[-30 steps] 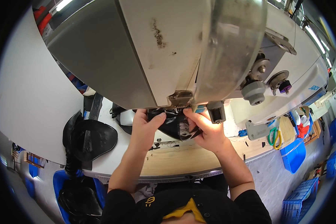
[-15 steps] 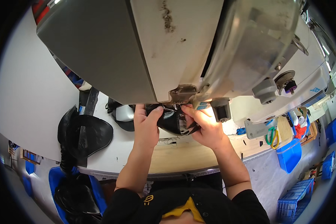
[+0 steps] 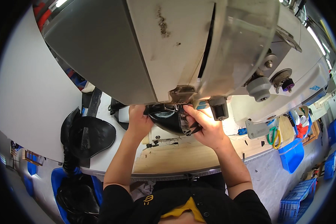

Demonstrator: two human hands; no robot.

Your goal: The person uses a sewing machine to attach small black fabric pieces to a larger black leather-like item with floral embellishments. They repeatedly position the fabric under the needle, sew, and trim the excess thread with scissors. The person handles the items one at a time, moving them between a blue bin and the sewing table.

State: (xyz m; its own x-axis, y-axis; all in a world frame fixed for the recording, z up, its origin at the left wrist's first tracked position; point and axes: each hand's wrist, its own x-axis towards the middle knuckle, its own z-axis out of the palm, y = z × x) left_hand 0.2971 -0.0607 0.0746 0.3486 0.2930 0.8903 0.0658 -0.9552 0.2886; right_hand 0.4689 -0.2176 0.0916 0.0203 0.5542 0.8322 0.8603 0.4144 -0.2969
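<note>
Head view, sewing station. The grey machine head (image 3: 153, 48) fills more of the upper field than half a second ago, its lower edge now sitting lower and closer to the camera, and the hands appear larger beneath it. The left hand (image 3: 138, 121) has stayed at the left end of the black curved piece (image 3: 167, 122), fingers closed over its edge. The right hand (image 3: 203, 125) remains closed on the right end of the same piece, thumb and fingers pinching black material just below the metal presser assembly (image 3: 182, 93). The piece itself lies directly under the machine head, between the two hands, as before.

Edges and room, all taken from the machine head: its underside hangs just above both hands, leaving only a narrow gap over the knuckles. A small dark box (image 3: 218, 109) on its lower right is just beside the right hand's fingertips. Below the hands the wooden table top (image 3: 175, 158) lies bare up to its curved front edge, the widest free area. To the lower left of the machine head a stack of black shaped pieces (image 3: 87, 136) rests, well apart from the left hand. To the lower right, scissors with green handles (image 3: 273, 135) and a blue bin (image 3: 292, 155) stand well apart from the right hand.
</note>
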